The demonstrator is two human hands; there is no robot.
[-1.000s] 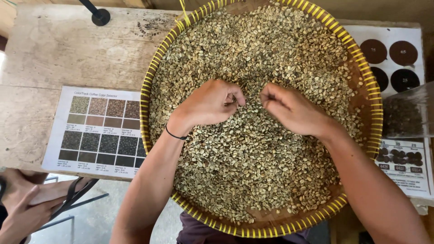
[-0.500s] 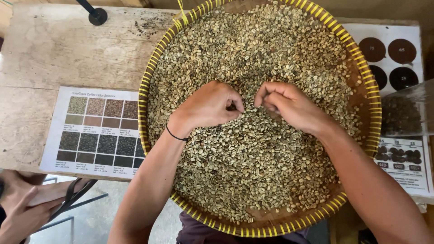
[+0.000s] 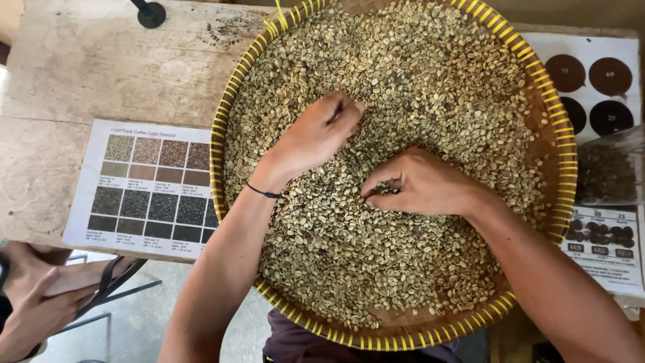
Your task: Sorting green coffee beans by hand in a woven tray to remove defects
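A wide round woven tray with a yellow-bound rim lies on a worn wooden table and holds several pale green coffee beans. My left hand, a thin black band on its wrist, rests on the beans near the tray's middle with fingers curled toward its far side. My right hand lies lower, fingers curled and pinching among the beans. What either hand holds between its fingertips is hidden.
A printed colour chart of bean shades lies left of the tray. Right of it sit a sheet with dark round swatches and a clear container of dark beans. Another person's hand shows at the bottom left. A black stand base is at the top.
My left hand has moved up toward the tray's far side. My right hand has slid down and left, so the hands, nearly touching before, are now apart.
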